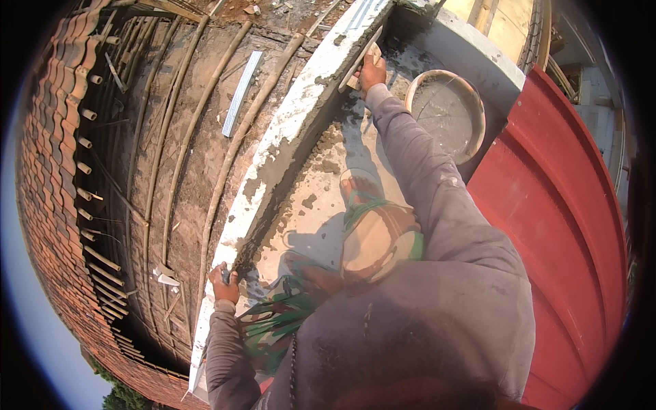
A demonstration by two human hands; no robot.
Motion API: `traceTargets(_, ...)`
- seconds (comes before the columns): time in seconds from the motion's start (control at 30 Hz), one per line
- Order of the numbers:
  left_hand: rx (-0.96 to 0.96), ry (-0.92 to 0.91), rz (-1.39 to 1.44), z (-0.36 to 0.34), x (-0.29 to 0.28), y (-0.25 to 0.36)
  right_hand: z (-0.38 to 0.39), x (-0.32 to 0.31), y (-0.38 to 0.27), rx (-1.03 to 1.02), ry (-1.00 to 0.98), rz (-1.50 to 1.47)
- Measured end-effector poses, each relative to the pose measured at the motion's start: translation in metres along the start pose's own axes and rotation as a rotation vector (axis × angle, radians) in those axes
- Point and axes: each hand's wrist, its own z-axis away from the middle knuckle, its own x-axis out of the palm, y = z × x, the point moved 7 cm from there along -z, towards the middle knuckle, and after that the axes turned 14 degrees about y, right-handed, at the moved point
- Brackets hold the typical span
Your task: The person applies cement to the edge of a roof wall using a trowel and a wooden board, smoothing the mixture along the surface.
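My right hand (372, 72) is closed on a pale wooden plastering float (352, 82), reached out far ahead. The float lies along the inner face of a low wall (268, 154), whose top is whitish and patched with wet grey mortar. Close to my body on the left, my left hand (225, 285) rests at the wall's near end with its fingers curled. A small dark thing shows between thumb and fingers; I cannot make out what it is. Right of my right forearm sits a round basin (482, 113) with grey mortar in it.
Red metal roofing sheet (547, 219) slopes along the right. Beyond the wall lie bamboo poles (229, 171), a light metal strip (242, 94) and a tiled roof (51, 137). Mortar splashes dot the pale floor (311, 174) around my foot (361, 186).
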Motion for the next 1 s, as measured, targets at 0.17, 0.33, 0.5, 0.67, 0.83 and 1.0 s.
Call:
traceTargets(0.17,-0.012,0.007,0.011,0.002,-0.001,0.0,0.17,-0.021,0.1,0.279,-0.325,0.018)
traceTargets(0.33,0.001,0.009,-0.009,0.006,-0.005,0.002,0.125,-0.011,0.077,0.16,-0.181,-0.062)
traceTargets(0.5,-0.025,0.032,0.017,0.002,-0.003,0.015,-0.017,-0.008,0.048,0.173,-0.038,-0.04)
traceTargets(0.67,-0.023,0.039,0.014,0.002,-0.001,0.009,0.027,-0.019,0.109,0.261,-0.046,0.118)
traceTargets(0.83,-0.106,-0.013,0.06,0.002,-0.001,0.001,0.103,-0.021,0.136,0.462,-0.165,0.076)
traceTargets(1.0,0.01,0.036,-0.002,-0.007,-0.001,0.01,0.018,-0.018,0.117,0.502,-0.014,0.117)
